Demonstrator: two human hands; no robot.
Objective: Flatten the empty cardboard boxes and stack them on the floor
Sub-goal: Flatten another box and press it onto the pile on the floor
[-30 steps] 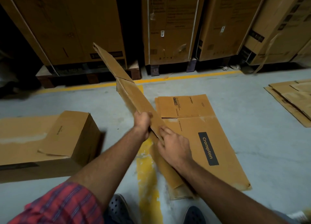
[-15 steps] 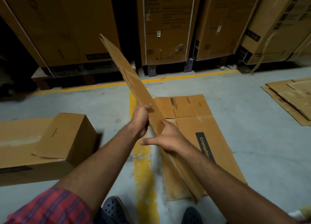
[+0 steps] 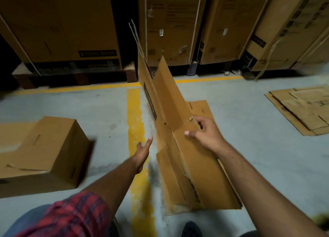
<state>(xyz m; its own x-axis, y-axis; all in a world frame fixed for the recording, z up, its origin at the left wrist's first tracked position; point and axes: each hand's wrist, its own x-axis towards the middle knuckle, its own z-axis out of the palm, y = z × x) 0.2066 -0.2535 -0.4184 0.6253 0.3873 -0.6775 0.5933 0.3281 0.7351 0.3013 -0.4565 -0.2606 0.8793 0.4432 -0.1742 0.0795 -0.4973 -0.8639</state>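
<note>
A collapsed brown cardboard box [image 3: 192,165] stands tilted on its long edge on the floor in front of me, its far flaps [image 3: 165,87] sticking up. My right hand [image 3: 204,135] grips the edge of its right panel, fingers curled over the rim. Just left of the box, my left hand [image 3: 143,152] hovers with straight fingers and holds nothing. Another flattened box [image 3: 201,108] lies on the floor under the held one, mostly hidden. An unflattened box [image 3: 53,147] lies on its side at the left.
A pile of flattened cardboard [image 3: 302,108] lies on the grey floor at the right. Tall cartons on pallets [image 3: 80,32] line the back wall. Yellow floor lines [image 3: 135,115] run under my arms. My shoes [image 3: 190,229] show at the bottom.
My left hand let go of the cardboard and dropped to its left. The box swung rightward and opened out, with my right hand now gripping its right panel.
</note>
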